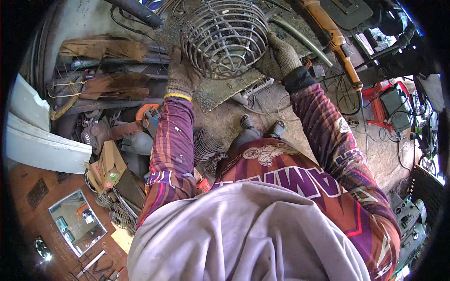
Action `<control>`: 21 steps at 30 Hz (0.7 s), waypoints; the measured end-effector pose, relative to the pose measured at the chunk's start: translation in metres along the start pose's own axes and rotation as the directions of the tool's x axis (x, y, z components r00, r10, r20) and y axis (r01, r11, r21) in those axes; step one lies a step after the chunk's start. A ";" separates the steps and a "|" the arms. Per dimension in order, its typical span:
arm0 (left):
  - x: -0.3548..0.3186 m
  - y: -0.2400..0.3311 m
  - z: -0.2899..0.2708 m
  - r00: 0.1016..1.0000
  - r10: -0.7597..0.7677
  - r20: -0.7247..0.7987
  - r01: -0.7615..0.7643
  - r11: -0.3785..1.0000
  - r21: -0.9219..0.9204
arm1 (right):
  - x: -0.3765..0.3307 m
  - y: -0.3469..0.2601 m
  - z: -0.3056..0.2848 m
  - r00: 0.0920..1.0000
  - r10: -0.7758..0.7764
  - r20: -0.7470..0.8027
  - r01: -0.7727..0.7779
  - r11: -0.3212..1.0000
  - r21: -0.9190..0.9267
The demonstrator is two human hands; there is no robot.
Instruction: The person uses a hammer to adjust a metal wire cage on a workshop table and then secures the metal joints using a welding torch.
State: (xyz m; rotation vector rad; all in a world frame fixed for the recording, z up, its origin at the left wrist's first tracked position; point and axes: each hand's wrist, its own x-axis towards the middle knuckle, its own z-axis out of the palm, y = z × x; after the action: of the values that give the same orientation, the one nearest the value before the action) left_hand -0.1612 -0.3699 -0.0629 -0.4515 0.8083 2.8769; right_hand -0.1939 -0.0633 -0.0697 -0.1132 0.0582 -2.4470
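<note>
A round wire basket (224, 42), built of metal rings joined by cross rods, is held up in front of me over a worn metal worktop (213, 96). My left hand (182, 75), in a knitted work glove with a yellow cuff edge, grips the basket's left side. On the opposite side my right hand (280, 57), gloved the same way, has its fingers closed round the rings. Parts of the fingers of both hands are hidden behind the wire.
Right of the basket lies an orange angle grinder (335, 40) with a cord, near a curved metal tube (302, 38). A red crate (377, 110) with a dark machine stands further right. Stacked wire rings (206, 145) and a cardboard box (110, 164) are low on the left.
</note>
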 end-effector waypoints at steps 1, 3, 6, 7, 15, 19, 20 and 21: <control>0.000 0.000 -0.002 1.000 0.007 0.006 -0.007 1.000 0.001 | 0.002 0.000 0.003 1.000 0.002 0.008 -0.002 1.000 -0.004; 0.000 0.001 -0.006 0.999 0.018 0.031 -0.018 1.000 0.011 | 0.004 0.003 0.009 0.991 -0.031 -0.128 0.025 0.999 -0.044; -0.002 -0.011 0.026 0.999 0.045 -0.031 -0.038 0.980 0.195 | -0.005 -0.013 0.000 0.998 -0.032 0.059 0.033 0.999 -0.023; -0.007 -0.011 0.026 0.997 0.041 0.058 -0.052 0.979 0.197 | -0.004 -0.004 0.018 0.987 -0.101 -0.121 0.084 0.987 -0.134; -0.006 -0.007 0.026 0.979 -0.095 0.178 0.073 0.990 0.124 | -0.010 0.001 0.017 0.972 -0.178 -0.155 0.146 0.970 -0.195; 0.014 -0.008 -0.008 0.975 -0.114 0.190 0.107 0.993 0.047 | -0.021 0.005 0.026 0.952 -0.254 -0.168 0.208 0.946 -0.251; 0.017 -0.010 -0.011 0.988 -0.086 0.125 0.078 0.995 0.064 | -0.023 0.003 0.021 0.944 -0.281 -0.174 0.229 0.936 -0.267; 0.024 -0.003 -0.016 0.926 -0.201 0.318 0.223 0.974 -0.033 | -0.023 0.000 0.013 0.942 -0.295 -0.159 0.243 0.927 -0.285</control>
State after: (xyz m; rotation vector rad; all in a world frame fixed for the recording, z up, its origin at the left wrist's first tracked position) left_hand -0.1789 -0.3744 -0.0847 -0.0744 0.5692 2.6812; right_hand -0.1749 -0.0490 -0.0580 0.0108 0.4864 -2.7088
